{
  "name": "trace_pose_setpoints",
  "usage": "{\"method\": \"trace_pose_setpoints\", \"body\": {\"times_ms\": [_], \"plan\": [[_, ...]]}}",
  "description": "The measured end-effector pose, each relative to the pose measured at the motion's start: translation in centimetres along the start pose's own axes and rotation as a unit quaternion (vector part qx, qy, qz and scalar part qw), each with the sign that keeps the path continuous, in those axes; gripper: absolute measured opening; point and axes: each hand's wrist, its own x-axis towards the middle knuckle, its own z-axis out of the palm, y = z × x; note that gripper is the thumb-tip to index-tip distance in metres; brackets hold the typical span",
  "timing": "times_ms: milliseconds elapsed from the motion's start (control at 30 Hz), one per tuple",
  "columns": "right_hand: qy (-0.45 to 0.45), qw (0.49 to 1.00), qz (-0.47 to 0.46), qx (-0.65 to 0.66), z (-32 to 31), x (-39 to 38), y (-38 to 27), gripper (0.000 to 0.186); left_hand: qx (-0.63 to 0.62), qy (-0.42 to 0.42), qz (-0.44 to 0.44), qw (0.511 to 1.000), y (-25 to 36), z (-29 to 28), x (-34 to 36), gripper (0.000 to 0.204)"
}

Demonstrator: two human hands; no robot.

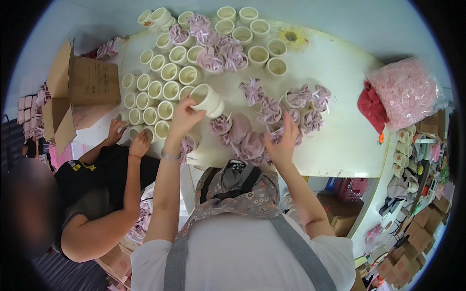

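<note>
My left hand [185, 118] grips a cream ceramic cup [209, 103] by its side, tilted above the white table [335, 150]. Fingers apart, my right hand [284, 143] reaches over the lilac drawstring pouches [270, 110] at the table's near side; whether it touches one I cannot tell. Several of these gathered pouches lie between my hands, some plump and smooth like the one at the near edge [253, 146]. Just right of my right hand, a few pouches stand in cream cups, such as the one holding a ruffled pouch [312, 121].
Rows of cream cups [170, 72] fill the table's left and far side, some with pouches in them. At left a co-worker's hands [140, 144] touch cups beside an open cardboard box [92, 80]. A bag of pink shreds [407, 92] and a red cloth [373, 107] lie at right.
</note>
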Motion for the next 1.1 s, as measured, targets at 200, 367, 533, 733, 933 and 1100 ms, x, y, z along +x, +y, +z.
{"method": "trace_pose_setpoints", "body": {"times_ms": [200,367,533,733,933,1100], "plan": [[-0.352,0.718,0.186,0.570,-2.2,2.4,-12.8,0.095,-0.426,-0.116,-0.067,0.895,6.3,1.6,-9.4,0.078],[-0.373,0.890,0.025,0.261,-0.2,-4.4,-12.4,0.084,-0.366,0.174,-0.195,0.893,3.6,6.2,-17.4,0.084],[-0.211,0.974,-0.025,-0.072,5.2,-3.0,-4.7,0.050,-0.326,0.117,-0.250,0.904,1.6,6.2,-21.7,0.080],[-0.235,0.955,0.025,-0.180,12.6,-0.6,1.9,0.043,-0.156,0.011,-0.122,0.980,3.3,4.9,-20.1,0.080],[-0.167,0.901,0.225,0.332,1.3,0.7,0.7,0.039,-0.258,-0.061,-0.138,0.954,3.8,4.0,-19.7,0.095],[-0.233,0.902,0.107,0.348,-6.2,-2.3,-11.1,0.078,-0.181,-0.194,0.036,0.964,7.1,3.8,-17.2,0.109]]}}
